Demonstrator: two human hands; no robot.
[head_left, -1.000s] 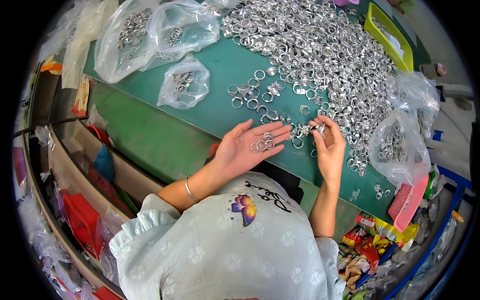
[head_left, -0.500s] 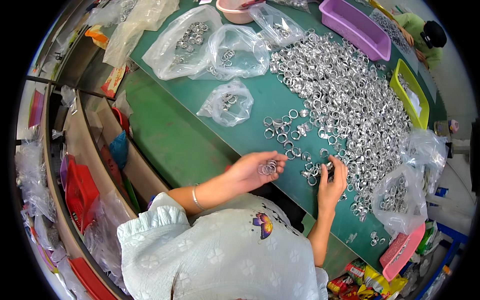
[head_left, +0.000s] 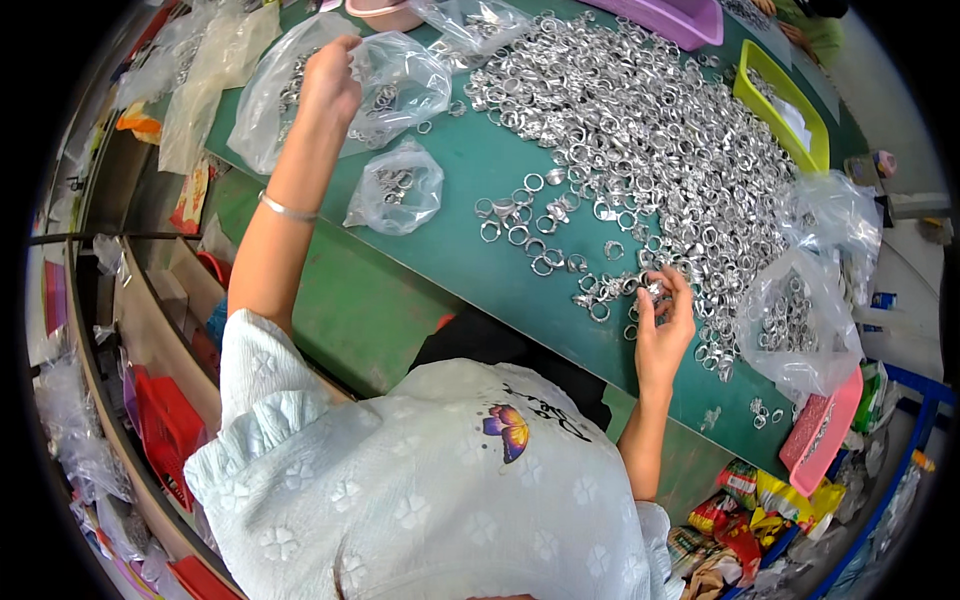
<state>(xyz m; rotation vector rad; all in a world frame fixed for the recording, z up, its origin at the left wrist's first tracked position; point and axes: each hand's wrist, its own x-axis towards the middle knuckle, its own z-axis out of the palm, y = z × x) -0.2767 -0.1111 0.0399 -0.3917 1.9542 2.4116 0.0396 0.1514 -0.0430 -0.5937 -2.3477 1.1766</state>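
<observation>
while the person's pale floral top with a butterfly print fills the near edge, the right hand sits just past it at the near side of the green table, fingers curled shut on a small silver ring, right at the edge of the big heap of silver rings. loose rings lie scattered just left of that hand. a clear bag of rings sits to its right, pink tray beside it. small clear bag lies mid table. farther out the left hand, bangle on the wrist, is stretched to the large clear bag, fingers bunched at its opening, touching the plastic; cannot tell if it grips anything. yellow-green tray and purple tray at the far side.
</observation>
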